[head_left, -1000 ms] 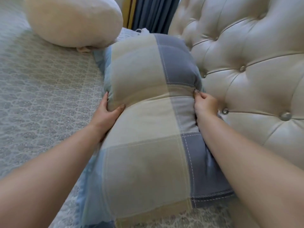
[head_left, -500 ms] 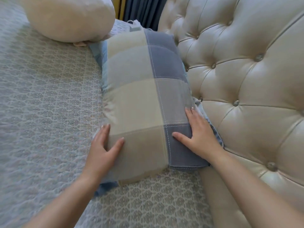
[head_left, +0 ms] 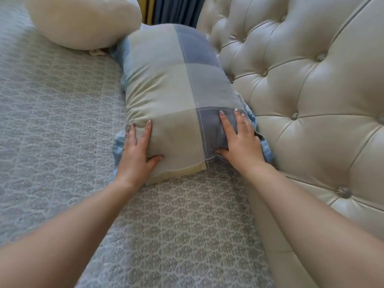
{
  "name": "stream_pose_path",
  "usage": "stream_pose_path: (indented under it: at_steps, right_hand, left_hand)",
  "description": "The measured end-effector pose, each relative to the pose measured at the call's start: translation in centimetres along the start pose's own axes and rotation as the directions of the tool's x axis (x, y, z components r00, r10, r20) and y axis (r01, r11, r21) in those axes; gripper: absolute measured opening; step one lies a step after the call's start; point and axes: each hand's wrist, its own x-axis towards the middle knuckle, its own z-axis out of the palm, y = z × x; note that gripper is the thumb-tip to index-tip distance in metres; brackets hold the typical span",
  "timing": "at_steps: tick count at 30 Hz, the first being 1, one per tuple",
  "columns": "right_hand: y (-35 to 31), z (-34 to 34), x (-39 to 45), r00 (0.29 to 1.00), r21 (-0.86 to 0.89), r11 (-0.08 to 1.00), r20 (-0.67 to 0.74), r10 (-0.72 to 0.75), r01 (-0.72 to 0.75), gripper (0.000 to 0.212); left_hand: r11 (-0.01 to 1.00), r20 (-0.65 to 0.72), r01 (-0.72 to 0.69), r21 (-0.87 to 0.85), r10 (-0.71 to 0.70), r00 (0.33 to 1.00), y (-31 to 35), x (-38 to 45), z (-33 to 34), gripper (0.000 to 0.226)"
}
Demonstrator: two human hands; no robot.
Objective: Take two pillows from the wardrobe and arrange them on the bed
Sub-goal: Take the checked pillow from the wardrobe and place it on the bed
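The step in hand looks like the arranging one: a checked pillow (head_left: 176, 96) in cream and grey-blue lies lengthwise on the patterned bedspread (head_left: 52, 125), its right edge touching the tufted headboard (head_left: 301, 90); its far end sits just beside a plain cream pillow (head_left: 83, 19) at the far left (probably the other of the two, though that is a guess). The left hand (head_left: 136, 150) presses on the near left corner, fingers spread and flat, thumb hooked round the near edge; the right hand (head_left: 241, 140) bears on the near right corner, fingers extended and sinking into the fabric, not clenched; neither hand truly grips. The next move likely calls for patting the near end even and squaring the pillow to the headboard, then letting go; no brand, label or writing can be read anywhere.
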Motion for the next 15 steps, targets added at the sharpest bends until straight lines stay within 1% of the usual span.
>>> stream_pose_path:
  at_steps: [2,5,7,8,10,12,13,15]
  right_hand:
    - [-0.5,0.9,0.6,0.996,-0.019,1.000,0.083,0.013,-0.011,0.095]
    - [-0.3,1.9,0.0,0.985,-0.065,0.998,0.172,0.009,0.002,0.098]
    - [-0.6,1.9,-0.5,0.972,-0.107,0.994,0.233,0.037,-0.012,0.098]
    - [-1.0,1.5,-0.8,0.960,-0.100,0.994,0.271,0.065,-0.039,0.097]
    - [-2.1,0.1,-1.7,0.931,-0.001,0.993,0.349,0.110,-0.117,0.094]
    - [-2.8,-2.2,-3.3,0.925,0.201,0.963,0.367,0.098,-0.181,0.090]
    - [-2.9,-3.6,-4.6,0.937,0.321,0.925,0.338,0.088,-0.203,0.089]
    - [-2.9,-6.4,-8.2,0.954,0.517,0.820,0.278,0.111,-0.246,0.085]
  left_hand:
    - [0.996,0.048,0.020,0.092,-0.024,0.999,-0.9,0.7,0.5,0.090]
    - [0.984,0.094,0.045,0.172,-0.062,0.994,-1.5,0.5,1.2,0.088]
    - [0.974,0.122,0.040,0.224,-0.069,0.990,-1.0,0.4,1.1,0.090]
    - [0.971,0.131,0.054,0.234,-0.087,0.988,-0.5,0.2,0.8,0.091]
    - [0.972,0.128,0.107,0.210,-0.136,0.982,0.8,-1.0,-0.2,0.092]
    - [0.978,0.116,0.137,0.156,-0.156,0.981,2.2,-3.2,-1.5,0.083]
    - [0.984,0.130,0.148,0.101,-0.161,0.978,2.9,-4.4,-2.3,0.075]
    - [0.972,0.221,0.204,-0.114,-0.176,0.959,5.0,-7.4,-3.5,0.059]
